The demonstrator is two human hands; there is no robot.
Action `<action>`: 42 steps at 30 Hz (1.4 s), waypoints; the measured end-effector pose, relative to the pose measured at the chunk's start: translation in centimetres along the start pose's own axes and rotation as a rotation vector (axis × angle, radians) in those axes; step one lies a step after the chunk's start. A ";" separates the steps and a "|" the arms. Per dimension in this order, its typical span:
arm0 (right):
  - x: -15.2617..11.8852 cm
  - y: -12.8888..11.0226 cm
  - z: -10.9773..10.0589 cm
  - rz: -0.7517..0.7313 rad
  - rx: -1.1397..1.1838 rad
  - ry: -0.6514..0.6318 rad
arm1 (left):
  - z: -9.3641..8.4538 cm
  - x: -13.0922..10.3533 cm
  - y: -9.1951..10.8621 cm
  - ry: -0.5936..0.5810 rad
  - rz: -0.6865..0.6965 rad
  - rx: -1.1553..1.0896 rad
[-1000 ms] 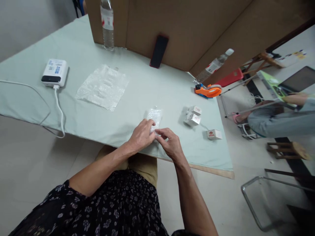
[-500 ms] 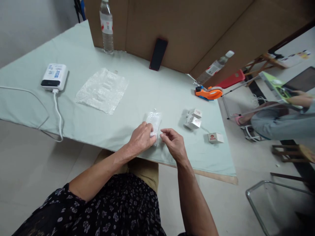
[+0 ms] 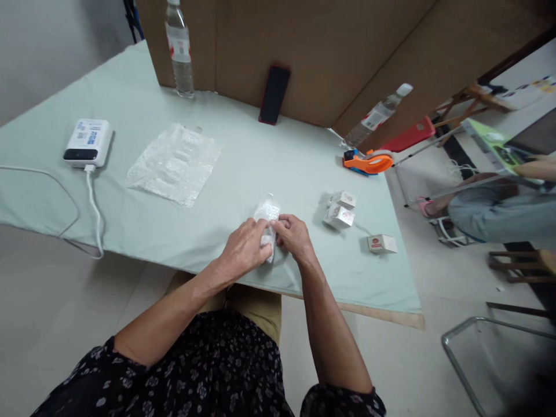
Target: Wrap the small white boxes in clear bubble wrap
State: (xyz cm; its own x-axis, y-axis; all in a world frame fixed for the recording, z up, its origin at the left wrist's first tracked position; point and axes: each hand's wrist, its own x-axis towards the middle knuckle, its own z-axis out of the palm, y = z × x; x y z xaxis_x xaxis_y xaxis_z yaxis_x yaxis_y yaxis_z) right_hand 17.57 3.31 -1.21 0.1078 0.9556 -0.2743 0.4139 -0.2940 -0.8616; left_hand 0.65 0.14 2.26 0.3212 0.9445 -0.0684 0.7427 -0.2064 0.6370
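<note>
Bubble wrap (image 3: 268, 209) between both hands (image 3: 272, 236).

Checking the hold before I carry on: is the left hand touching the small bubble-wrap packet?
Touching. The head view shows the left hand on the bubble-wrap packet, its thumb and curled fingers against the packet's near part.

Even, muted indoor light fills the head view, leaving soft, faint shadows on the table (image 3: 278, 162). The cardboard (image 3: 304, 52) looks dim and brownish. The wide lens stretches the edges, and the lower right corner is dark and blurred.
</note>
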 end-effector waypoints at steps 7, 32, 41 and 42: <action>2.5 -0.9 -0.1 -0.022 -0.196 0.053 | -0.4 -0.2 -0.1 -0.053 0.127 0.064; -1.7 -0.9 1.6 -0.319 0.312 0.098 | 0.8 -0.2 -1.1 0.133 -0.012 -0.151; -5.6 0.8 0.8 -0.477 0.228 -0.048 | 1.2 0.1 -2.4 0.178 0.150 -0.289; -5.8 0.9 0.8 -0.505 0.215 -0.039 | 1.0 0.2 -2.6 0.134 0.160 -0.316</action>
State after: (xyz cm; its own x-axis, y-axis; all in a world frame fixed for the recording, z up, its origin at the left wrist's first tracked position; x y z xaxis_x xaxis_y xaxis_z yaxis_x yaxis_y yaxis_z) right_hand 16.60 -2.53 -0.69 -0.0915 0.9788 0.1834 0.2112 0.1991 -0.9569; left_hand -0.65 0.63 -0.21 0.3236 0.9360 0.1387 0.4647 -0.2849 0.8384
